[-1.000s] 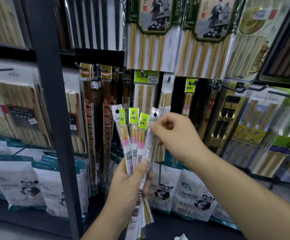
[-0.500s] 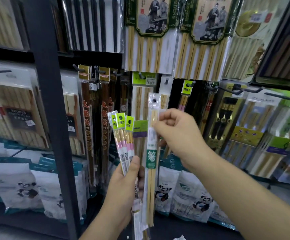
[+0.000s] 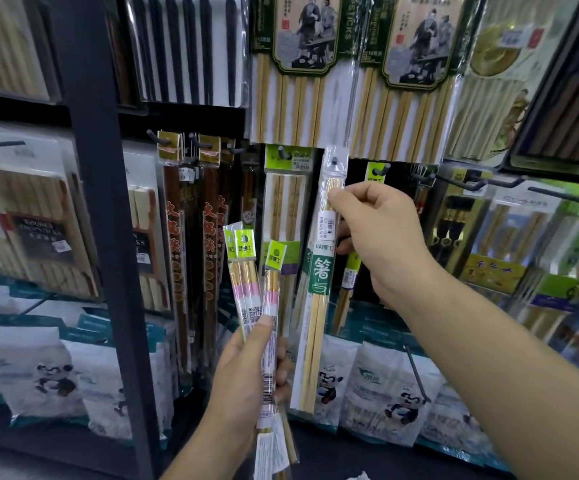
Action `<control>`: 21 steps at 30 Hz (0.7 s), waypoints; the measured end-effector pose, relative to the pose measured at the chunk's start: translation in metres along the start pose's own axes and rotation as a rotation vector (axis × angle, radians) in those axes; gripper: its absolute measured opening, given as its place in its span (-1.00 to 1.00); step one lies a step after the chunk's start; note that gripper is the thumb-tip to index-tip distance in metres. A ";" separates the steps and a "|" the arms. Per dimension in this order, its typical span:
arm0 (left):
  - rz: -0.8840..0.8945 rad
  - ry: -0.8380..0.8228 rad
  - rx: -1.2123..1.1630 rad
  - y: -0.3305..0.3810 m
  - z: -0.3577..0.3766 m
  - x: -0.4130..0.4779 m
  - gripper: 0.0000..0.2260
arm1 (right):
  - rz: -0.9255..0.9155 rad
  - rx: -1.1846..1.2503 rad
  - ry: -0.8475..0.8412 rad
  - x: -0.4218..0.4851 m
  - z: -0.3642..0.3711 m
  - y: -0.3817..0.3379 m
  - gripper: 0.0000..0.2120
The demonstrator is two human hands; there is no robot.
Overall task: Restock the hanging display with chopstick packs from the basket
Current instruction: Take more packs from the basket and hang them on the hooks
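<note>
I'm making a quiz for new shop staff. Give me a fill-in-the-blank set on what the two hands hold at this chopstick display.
1. The right hand pinches the top of a long clear pack whose label with the big character is ___.
2. The left hand grips a fan of slim packs whose chopsticks carry ___ bands.
3. The white bags lowest in view are printed with a cartoon ___.

Missing words: green; pink; panda.
</note>
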State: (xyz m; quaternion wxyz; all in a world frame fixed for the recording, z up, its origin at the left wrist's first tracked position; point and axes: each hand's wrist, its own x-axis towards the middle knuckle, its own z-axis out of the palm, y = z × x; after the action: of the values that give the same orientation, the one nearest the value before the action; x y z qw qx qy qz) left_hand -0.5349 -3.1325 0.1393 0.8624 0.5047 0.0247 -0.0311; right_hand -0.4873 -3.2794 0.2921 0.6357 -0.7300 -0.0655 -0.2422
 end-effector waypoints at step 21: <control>0.092 -0.059 -0.050 0.000 -0.005 0.003 -0.90 | -0.028 -0.346 0.091 0.002 -0.001 0.032 -0.63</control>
State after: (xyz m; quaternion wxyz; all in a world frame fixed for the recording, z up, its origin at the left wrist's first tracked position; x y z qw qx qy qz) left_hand -0.5323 -3.1284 0.1370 0.8755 0.4825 -0.0234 -0.0057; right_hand -0.4730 -3.2871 0.2647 0.4996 -0.8158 -0.0043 -0.2913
